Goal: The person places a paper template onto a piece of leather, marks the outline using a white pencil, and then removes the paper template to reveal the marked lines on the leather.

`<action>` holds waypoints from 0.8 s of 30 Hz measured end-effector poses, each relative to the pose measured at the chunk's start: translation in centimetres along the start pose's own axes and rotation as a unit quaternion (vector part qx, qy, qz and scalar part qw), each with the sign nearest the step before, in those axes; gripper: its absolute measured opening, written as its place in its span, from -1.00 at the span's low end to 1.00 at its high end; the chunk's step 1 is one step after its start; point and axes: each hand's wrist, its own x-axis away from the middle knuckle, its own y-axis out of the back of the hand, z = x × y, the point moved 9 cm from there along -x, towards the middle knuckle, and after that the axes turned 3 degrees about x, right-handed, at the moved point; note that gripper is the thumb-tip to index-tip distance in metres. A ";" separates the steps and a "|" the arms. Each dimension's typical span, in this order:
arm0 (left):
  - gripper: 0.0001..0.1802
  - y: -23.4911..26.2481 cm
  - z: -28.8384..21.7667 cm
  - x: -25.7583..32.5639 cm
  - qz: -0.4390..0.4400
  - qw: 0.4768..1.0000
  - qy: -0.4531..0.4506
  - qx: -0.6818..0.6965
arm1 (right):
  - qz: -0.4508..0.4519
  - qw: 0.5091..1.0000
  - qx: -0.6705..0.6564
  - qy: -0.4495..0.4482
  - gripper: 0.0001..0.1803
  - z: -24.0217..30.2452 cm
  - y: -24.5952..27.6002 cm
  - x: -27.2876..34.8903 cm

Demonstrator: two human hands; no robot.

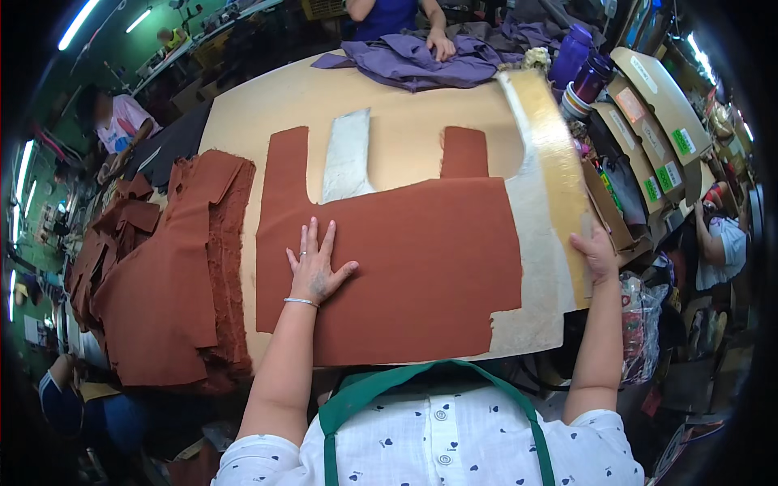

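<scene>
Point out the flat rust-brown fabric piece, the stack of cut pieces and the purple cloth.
Rust-brown fabric piece (421, 259), head view: its bare middle.
Stack of cut pieces (174, 283), head view: the top layer.
Purple cloth (413, 65), head view: the folds beside a co-worker's hand.

Rust-brown cut fabric panel (405, 259); matching rust-brown stack (174, 283) lay left of it; purple garments (413, 61) beyond; tan table (405, 121).

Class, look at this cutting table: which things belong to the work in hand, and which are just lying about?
In hand:
- rust-brown cut fabric piece, pressed flat by the left hand
- pale pattern sheet under it
- right hand at the table's right edge
- stack of rust-brown pieces

Lying about:
- purple cloth
- purple bottles
</scene>
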 end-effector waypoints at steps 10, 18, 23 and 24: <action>0.03 0.3 -0.3 0.6 -0.007 1.000 -0.001 0.000 | -0.186 0.955 -0.041 0.228 -0.51 7.2 7.4 0.7; -0.02 0.7 -2.4 0.0 -0.027 0.998 0.058 -0.029 | -0.334 0.873 0.007 0.355 -0.49 10.7 3.6 1.6; -0.25 -1.5 -16.8 0.7 0.013 0.968 -0.246 -0.041 | -0.360 0.861 0.029 0.357 -0.56 10.0 4.4 4.8; -0.23 -2.7 -18.2 0.5 0.028 0.965 -0.261 -0.028 | -0.369 0.851 0.038 0.371 -0.59 10.0 4.2 5.6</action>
